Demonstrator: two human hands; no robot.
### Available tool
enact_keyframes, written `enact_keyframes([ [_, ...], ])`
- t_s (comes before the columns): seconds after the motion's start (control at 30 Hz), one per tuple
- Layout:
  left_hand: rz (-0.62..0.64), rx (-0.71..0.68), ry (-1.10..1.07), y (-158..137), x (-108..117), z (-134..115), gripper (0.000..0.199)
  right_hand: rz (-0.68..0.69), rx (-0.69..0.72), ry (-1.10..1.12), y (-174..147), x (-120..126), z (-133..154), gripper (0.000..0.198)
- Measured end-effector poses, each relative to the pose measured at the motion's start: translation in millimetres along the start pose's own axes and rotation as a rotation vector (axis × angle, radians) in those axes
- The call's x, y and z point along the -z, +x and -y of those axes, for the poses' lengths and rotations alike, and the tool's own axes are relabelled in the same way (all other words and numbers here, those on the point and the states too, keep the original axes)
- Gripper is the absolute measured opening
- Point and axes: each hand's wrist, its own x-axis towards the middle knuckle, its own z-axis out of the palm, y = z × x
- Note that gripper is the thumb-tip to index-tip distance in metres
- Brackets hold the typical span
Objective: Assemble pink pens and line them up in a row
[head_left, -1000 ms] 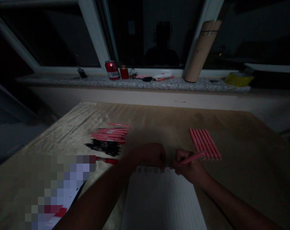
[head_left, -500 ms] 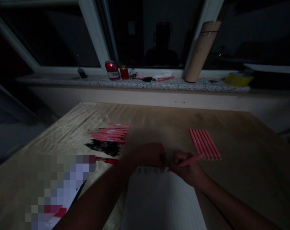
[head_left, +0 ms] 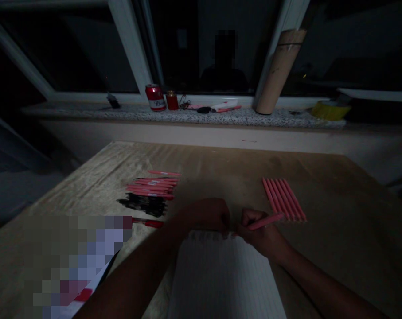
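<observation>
Head view: a pen (head_left: 266,220) is held in the right hand (head_left: 263,239), with the fingers closed around it just beyond the top right corner of the pad (head_left: 224,279). The barrel is slanted, its visible end raised toward the near end of the pink row (head_left: 283,199); the other end is hidden by the fingers. The left hand (head_left: 212,212) is curled narrow at the top edge of the pad, beside the right hand, and a small gap is left between the two. Whether anything is gripped by it cannot be told (the fingers are darkened by shadow).

The pad is laid on the table (head_left: 214,164) with its ruled page up. At the right, pink pens are set side by side in the row. At the left, a pink pile (head_left: 152,187) is placed just beyond a black pile (head_left: 146,204); a red pen (head_left: 149,222) is positioned nearer the left forearm. On the sill (head_left: 234,118), a can (head_left: 155,97) and a jar (head_left: 172,100) are stood together, and a tube (head_left: 280,71) is leaned against the window frame.
</observation>
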Motion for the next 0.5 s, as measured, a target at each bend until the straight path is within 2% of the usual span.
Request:
enact_keyframes([
  [0.27, 0.049, 0.029, 0.004, -1.1, 5.5, -3.9, 0.023, 0.061, 0.046, 0.023, 0.4, -0.4, 1.5, 0.032],
  [0.37, 0.027, -0.006, 0.009, -0.6, 5.0, -3.5, 0.021, 0.014, 0.026, 0.011, -0.2, 0.1, -1.6, 0.030],
  [0.5, 0.004, 0.018, -0.011, -1.2, 2.2, -2.3, 0.019, 0.055, 0.043, 0.024, -0.6, 0.0, -4.5, 0.031],
])
